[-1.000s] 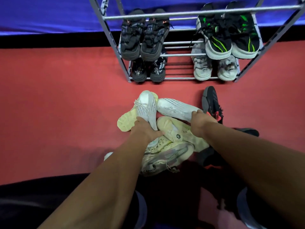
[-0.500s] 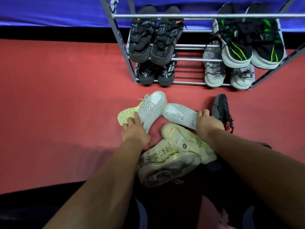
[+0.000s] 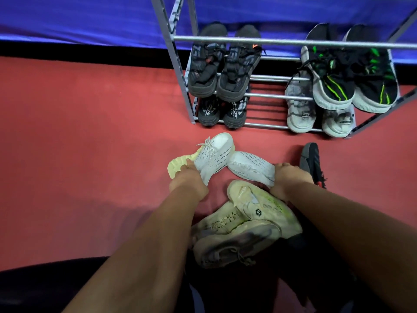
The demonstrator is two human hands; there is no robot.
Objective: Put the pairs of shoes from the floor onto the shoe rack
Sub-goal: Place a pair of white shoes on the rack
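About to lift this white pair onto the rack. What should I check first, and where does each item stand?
1. Left hand grips left white shoe: ok.
2. Right hand grips right white shoe: ok.
3. The two shoes match: ok.
4. Rack has a free gap between stored pairs: ok.
5. Right white shoe free of cream pair: cannot tell.
6. Higher shelf free: cannot tell, out of frame.
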